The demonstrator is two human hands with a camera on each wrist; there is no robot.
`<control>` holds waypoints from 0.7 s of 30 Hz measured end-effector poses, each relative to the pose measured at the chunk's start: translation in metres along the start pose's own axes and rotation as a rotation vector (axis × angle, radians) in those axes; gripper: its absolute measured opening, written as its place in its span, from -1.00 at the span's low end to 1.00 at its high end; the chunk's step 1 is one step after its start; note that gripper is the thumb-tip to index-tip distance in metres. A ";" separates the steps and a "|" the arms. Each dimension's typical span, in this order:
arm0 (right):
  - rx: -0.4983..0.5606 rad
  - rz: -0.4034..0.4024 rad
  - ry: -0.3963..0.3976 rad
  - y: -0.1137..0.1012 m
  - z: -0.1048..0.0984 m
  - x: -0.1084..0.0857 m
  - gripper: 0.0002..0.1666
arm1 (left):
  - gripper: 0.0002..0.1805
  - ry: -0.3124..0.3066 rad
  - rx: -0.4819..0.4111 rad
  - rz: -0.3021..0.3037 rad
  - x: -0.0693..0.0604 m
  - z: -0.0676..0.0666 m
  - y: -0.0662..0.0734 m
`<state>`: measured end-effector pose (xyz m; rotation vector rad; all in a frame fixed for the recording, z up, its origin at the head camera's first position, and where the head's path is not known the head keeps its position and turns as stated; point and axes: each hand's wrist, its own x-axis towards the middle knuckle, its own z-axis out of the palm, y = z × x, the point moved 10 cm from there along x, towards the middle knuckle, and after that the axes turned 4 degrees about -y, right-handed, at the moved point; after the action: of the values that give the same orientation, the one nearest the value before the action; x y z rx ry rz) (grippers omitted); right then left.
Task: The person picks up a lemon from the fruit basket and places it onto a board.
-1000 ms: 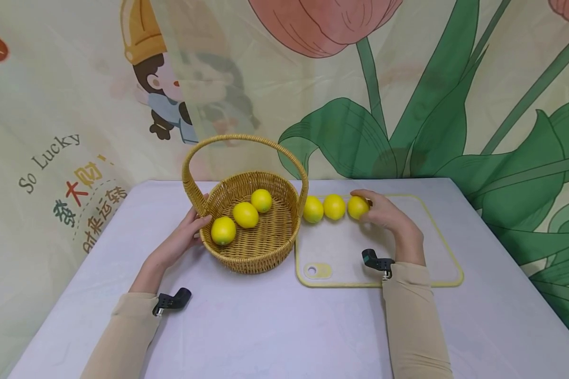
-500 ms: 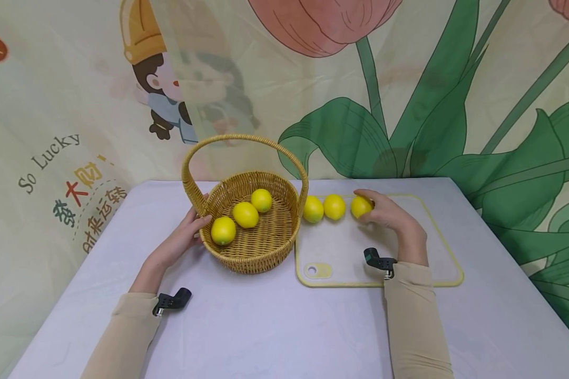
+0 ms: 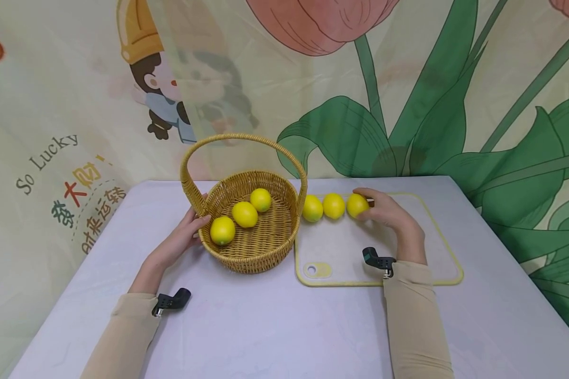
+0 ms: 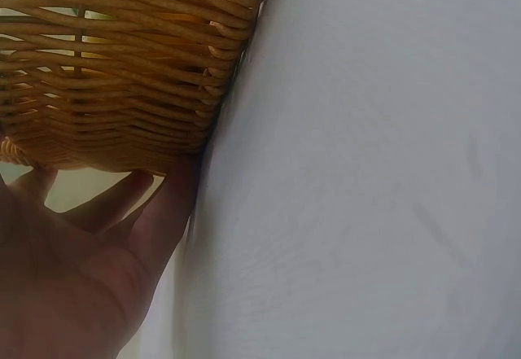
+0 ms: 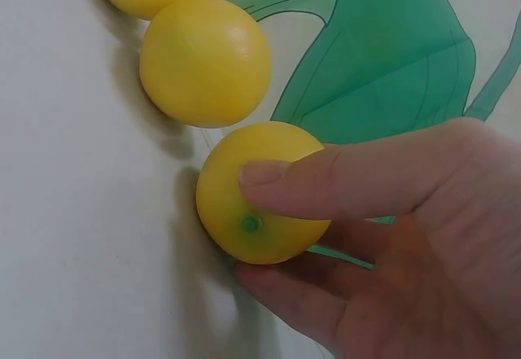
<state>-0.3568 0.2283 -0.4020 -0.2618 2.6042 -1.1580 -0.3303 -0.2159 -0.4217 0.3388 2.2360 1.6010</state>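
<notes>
The held lemon (image 3: 356, 205) lies at the right end of a row of three along the far edge of the board (image 3: 346, 247). It was drawn slightly away from the row half a second ago; now it has been brought back, so that only a narrow gap is left beside the middle lemon (image 3: 334, 206). This is judged to be a small correction of its place rather than a lift, though contact with the board cannot be told. It is pinched by the right hand (image 3: 384, 210), whose thumb and fingers are parted only by the fruit's width. The end lemon (image 3: 312, 208), by the basket (image 3: 256, 263), has been left untouched. In the basket three loose lemons (image 3: 244, 214) are likewise unmoved. Its left wall is held by the left hand (image 3: 187, 231), with the thumb at the rim and the fingers spread against the weave; no change is seen there. Both basket and board are borne by the white table (image 3: 265, 326).
</notes>
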 end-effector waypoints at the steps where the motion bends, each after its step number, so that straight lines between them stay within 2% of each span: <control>1: 0.004 -0.001 0.001 0.000 0.000 0.001 -0.10 | -0.23 0.000 -0.001 0.001 0.000 0.000 0.000; 21: -0.019 0.059 0.006 0.003 -0.006 0.000 -0.08 | -0.26 0.008 0.029 -0.025 -0.001 -0.001 -0.003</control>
<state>-0.3586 0.2347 -0.4007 -0.1849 2.6107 -1.1161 -0.3304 -0.2183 -0.4239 0.3114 2.2623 1.5619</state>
